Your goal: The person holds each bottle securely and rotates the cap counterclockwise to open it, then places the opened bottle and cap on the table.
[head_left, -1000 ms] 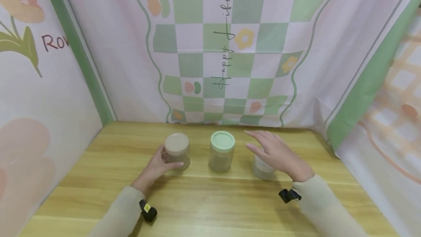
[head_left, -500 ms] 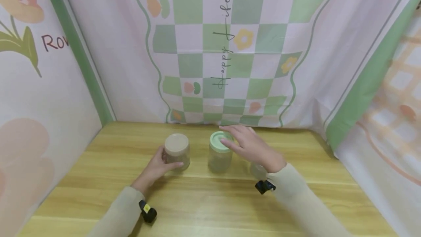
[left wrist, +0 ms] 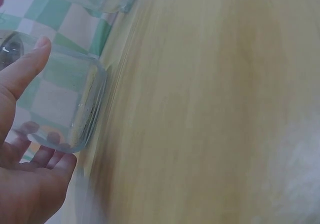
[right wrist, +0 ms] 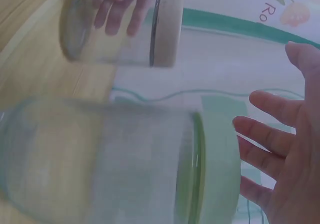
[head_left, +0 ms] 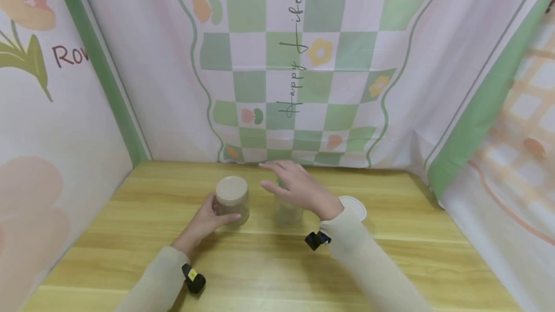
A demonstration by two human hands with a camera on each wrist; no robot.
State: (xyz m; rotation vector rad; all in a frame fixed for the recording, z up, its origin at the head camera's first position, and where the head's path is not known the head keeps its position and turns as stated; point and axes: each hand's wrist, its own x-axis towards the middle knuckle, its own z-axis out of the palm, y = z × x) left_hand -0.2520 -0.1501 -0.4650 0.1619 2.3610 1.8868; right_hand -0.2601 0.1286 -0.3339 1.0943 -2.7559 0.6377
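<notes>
Any dip of the loosely extended right hand point(head_left: 299, 189) risked toppling the glassy green-lidded cylindrical jar point(head_left: 287, 214), clearance seeming uncertain, while the left hand point(head_left: 204, 220) gripped the glassy beige-lidded cylindrical jar point(head_left: 232, 195).

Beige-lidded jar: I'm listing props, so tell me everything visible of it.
The beige-lidded jar is a clear, glass-looking cylinder, its flat lid in place. It stands upright on the wooden table, apart from and left of the green-lidded jar in the head view. The left hand grips its side.
</notes>
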